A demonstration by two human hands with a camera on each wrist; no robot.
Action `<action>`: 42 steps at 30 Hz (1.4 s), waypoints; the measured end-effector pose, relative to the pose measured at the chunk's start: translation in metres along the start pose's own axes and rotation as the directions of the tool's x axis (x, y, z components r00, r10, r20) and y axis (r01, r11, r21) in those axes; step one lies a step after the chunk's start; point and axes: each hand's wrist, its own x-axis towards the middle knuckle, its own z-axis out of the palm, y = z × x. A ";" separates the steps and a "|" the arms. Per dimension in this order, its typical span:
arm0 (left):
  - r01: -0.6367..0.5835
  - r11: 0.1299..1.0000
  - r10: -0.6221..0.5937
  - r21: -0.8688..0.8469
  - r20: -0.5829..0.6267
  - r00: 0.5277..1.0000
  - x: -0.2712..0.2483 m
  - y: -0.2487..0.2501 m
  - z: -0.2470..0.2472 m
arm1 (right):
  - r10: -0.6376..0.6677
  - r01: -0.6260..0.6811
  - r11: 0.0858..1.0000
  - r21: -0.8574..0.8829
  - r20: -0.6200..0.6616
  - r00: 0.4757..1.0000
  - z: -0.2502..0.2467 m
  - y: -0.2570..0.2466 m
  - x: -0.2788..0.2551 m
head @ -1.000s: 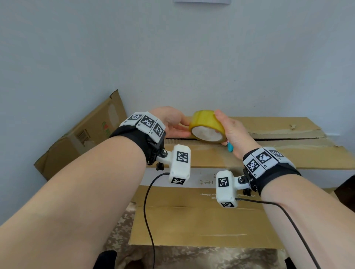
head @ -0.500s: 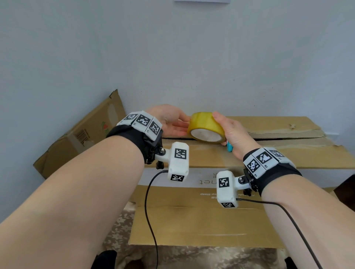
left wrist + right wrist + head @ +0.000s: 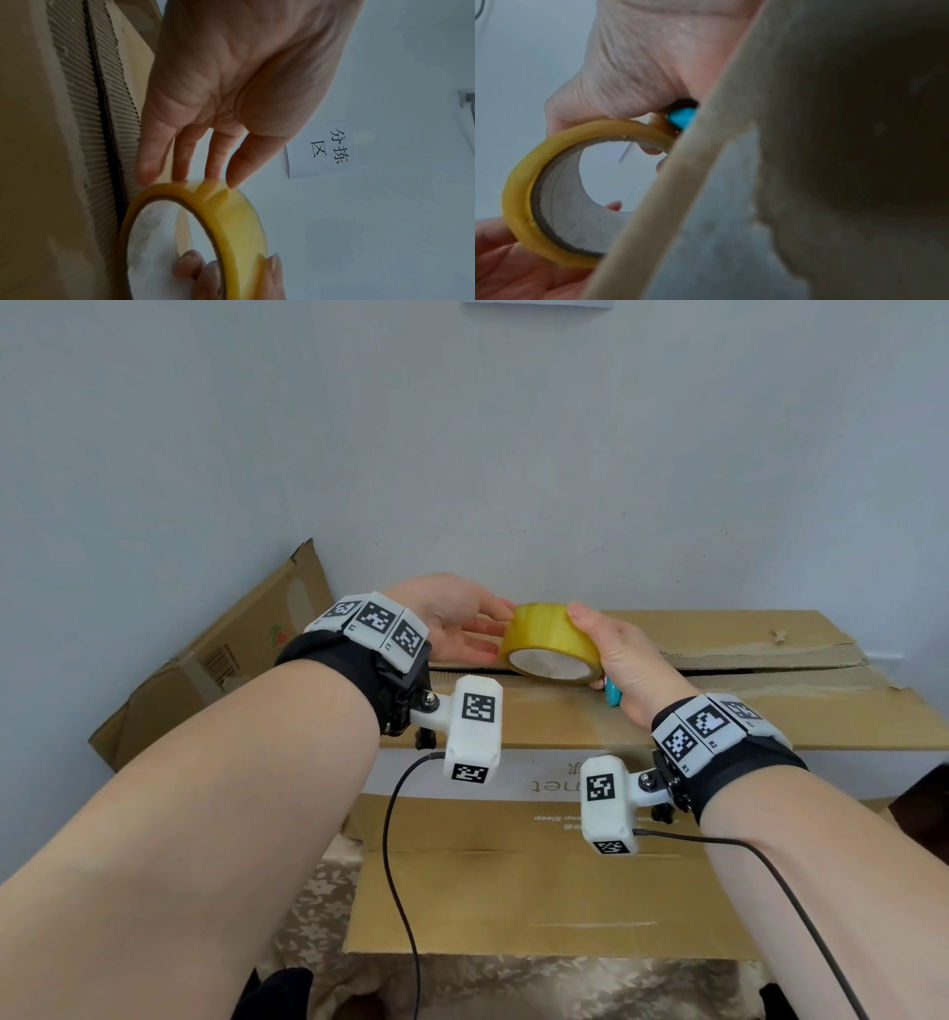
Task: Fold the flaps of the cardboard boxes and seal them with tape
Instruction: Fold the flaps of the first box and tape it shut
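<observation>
Closest to the camera are two bare forearms with black wrist straps, white marker blocks and thin black cables hanging down. Under them sits the big cardboard box (image 3: 513, 891) on a patterned cloth (image 3: 313, 916), flaps folded down with a dark seam (image 3: 744, 671) running along the top.

Right over that seam is the yellow tape roll (image 3: 552, 642). The right hand (image 3: 624, 660) has it properly gripped, thumb on the outer face and fingertips (image 3: 189, 263) hooked inside the white core. There's also something small and blue (image 3: 612, 694) tucked in that same hand; can't tell what it is. The left hand (image 3: 452, 621) isn't clenched at all, fingers (image 3: 236, 162) out straight with the tips touching the roll's outer edge.

Behind on the left, another cardboard box (image 3: 226, 660) leans against the pale wall (image 3: 462, 454).
</observation>
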 end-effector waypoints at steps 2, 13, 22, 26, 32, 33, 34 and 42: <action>0.011 1.000 -0.011 0.007 0.030 0.999 -0.002 0.000 0.003 | -0.001 0.001 1.000 -0.009 0.000 1.000 0.000 0.000 -0.001; -0.014 0.991 0.018 0.131 -0.026 0.999 -0.006 0.001 0.001 | -0.020 0.020 1.000 -0.010 -0.008 1.000 0.002 -0.001 -0.004; -0.051 0.987 0.065 0.152 -0.091 0.994 -0.013 0.006 -0.003 | -0.046 0.046 0.999 -0.018 0.001 0.999 0.000 0.002 -0.003; -0.076 0.988 0.090 0.135 -0.102 0.991 -0.017 0.008 -0.002 | -0.041 0.041 0.999 -0.016 -0.001 0.999 0.000 0.000 -0.006; -0.107 0.974 0.129 0.198 -0.102 0.986 -0.012 0.003 -0.003 | -0.014 0.013 0.999 0.047 0.006 1.000 -0.004 0.001 -0.003; -0.099 0.971 0.118 0.220 -0.073 0.990 -0.010 0.001 -0.001 | -0.004 0.003 0.997 0.075 0.011 1.000 -0.005 0.000 -0.002; -0.089 0.968 0.100 0.233 -0.033 0.994 -0.009 -0.002 0.001 | 0.005 -0.006 0.994 0.113 0.017 1.000 -0.006 -0.001 -0.003; -0.313 0.938 0.270 0.146 0.258 0.928 -0.001 -0.009 0.007 | 0.103 -0.117 0.887 0.446 0.054 0.993 -0.020 -0.008 -0.005</action>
